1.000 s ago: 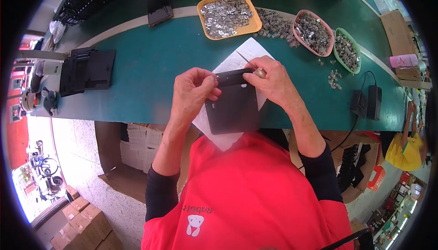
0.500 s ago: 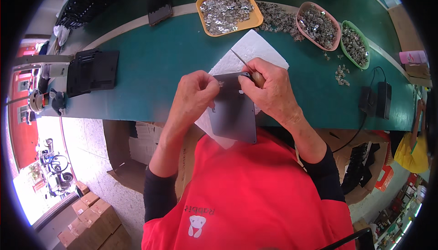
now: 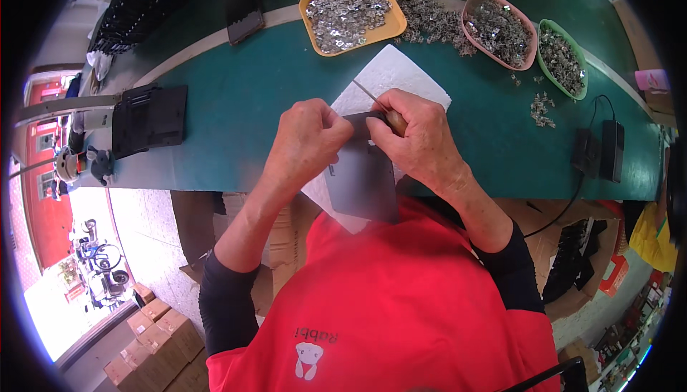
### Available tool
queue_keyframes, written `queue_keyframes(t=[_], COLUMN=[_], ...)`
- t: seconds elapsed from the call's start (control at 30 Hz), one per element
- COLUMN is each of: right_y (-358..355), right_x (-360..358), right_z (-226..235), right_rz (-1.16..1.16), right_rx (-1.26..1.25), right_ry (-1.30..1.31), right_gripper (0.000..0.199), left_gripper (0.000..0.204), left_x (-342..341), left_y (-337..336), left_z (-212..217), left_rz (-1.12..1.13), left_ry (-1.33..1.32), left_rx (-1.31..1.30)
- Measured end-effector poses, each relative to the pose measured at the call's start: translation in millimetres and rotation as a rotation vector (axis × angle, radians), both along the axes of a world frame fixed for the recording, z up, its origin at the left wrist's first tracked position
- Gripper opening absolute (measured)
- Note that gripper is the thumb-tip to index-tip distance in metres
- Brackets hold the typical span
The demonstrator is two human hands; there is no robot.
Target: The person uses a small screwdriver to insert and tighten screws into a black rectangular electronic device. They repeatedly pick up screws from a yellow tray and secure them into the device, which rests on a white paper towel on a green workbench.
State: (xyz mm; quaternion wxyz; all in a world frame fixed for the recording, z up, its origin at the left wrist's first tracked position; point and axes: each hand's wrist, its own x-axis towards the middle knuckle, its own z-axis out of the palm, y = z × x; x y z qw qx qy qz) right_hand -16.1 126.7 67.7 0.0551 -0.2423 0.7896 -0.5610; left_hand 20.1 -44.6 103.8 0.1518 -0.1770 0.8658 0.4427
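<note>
A dark grey flat panel (image 3: 363, 181) lies tilted over a white foam sheet (image 3: 406, 77), its near end against my red apron. My left hand (image 3: 306, 138) is closed at the panel's far left corner, thumb and forefinger pinched; what is between them is hidden. My right hand (image 3: 422, 134) is closed round the wooden handle of an awl-like tool (image 3: 396, 123). The tool's thin metal shaft points away to the upper left. My right thumb also presses on the panel's far edge. A small slot shows on the panel's left side, below my left hand.
Small metal clips fill a yellow tray (image 3: 388, 28), a pink tray (image 3: 531, 54) and a green tray (image 3: 581, 91). Loose clips (image 3: 542, 110) lie nearby. Black panels (image 3: 150, 121) rest at left on the green table (image 3: 236, 106); a black power adapter (image 3: 611, 150) sits at right.
My left hand has shifted slightly right and up over the panel's corner, covering a small piece that showed there before. My right hand still grips the tool. The view has shifted a little.
</note>
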Motion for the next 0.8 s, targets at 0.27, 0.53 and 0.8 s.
queue_keyframes(t=[0.27,0.53,0.8], right_y=[5.8,15.5,35.1], right_x=[-4.9,-6.9,-18.6], right_z=[-21.5,-26.8,-28.3], right_rz=[0.009,0.027,-0.012], right_rx=[-0.023,-0.061,0.198], right_ry=[-0.007,-0.197,0.365], right_gripper=[0.011,0.013,0.014], left_gripper=[0.014,0.015,0.014], left_x=[12.9,18.9,13.4], left_y=[16.0,5.4,4.1], left_z=[-31.4,-45.7,-60.3], left_rz=[0.08,-0.099,-0.147], left_ry=[0.207,0.61,0.472], left_rx=[-0.171,-0.433,-0.273])
